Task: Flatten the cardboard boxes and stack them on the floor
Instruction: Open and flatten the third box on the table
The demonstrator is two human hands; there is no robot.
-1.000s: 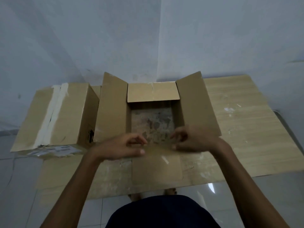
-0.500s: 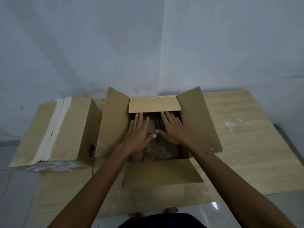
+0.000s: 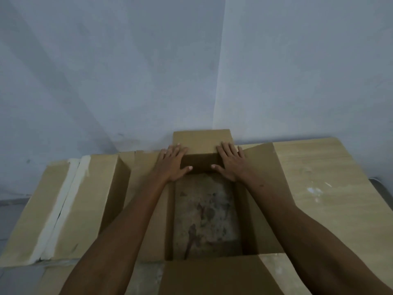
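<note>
Open cardboard box (image 3: pixel 204 220) sits on the wooden bench (image 3: pixel 323 188), roughly centre of view, top open toward the camera. All 4 top flaps are folded outward. Far flap (image 3: pixel 201 141) stands up against the wall corner; right flap (image 3: pixel 263 167) slopes out over the bench; near flap (image 3: pixel 212 273) lies toward the person; left flap is mostly hidden behind the left forearm. The inside bottom of the box shows a mottled, stained grey-brown surface.

Left hand (image 3: pixel 172 165) lies flat, palm down, at the far-left corner of the box opening, its fingers (image 3: pixel 170 152) spread and reaching onto the far flap, thumb pointing inward along the far wall. Right hand (image 3: pixel 231 162) mirrors it at the far-right corner, fingers (image 3: pixel 227 149) spread flat on the same flap, thumb inward. Neither hand is clamped on anything; both press open-palmed on cardboard. The thumbs are apart, not touching.

Second box (image 3: pixel 70 205), closed, with 1 wide strip of pale tape (image 3: pixel 61 209) along its top, stands just beside the open box on the left, at the bench's left end.
</note>
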